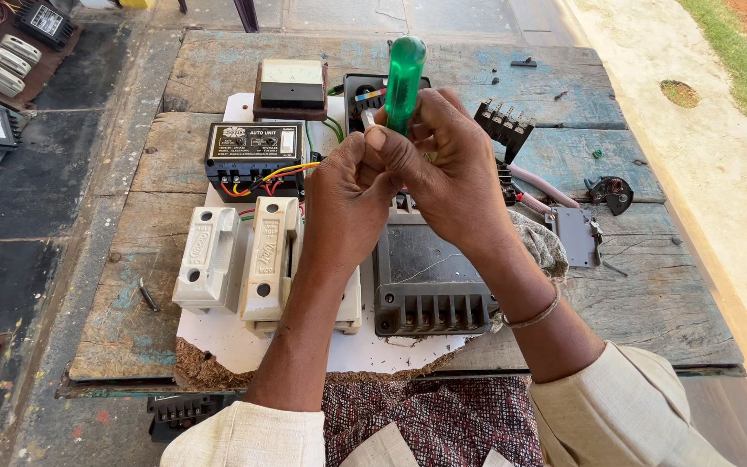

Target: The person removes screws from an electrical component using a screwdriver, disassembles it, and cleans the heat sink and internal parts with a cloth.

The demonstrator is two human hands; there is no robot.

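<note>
Green-handled screwdriver stood upright over the white board; your right hand clamped its shaft, left hand curled shut beside it. Fuse carriers & black relay unit sat mounted; black terminal block lay loose on the desk, so approx. half done.
</note>
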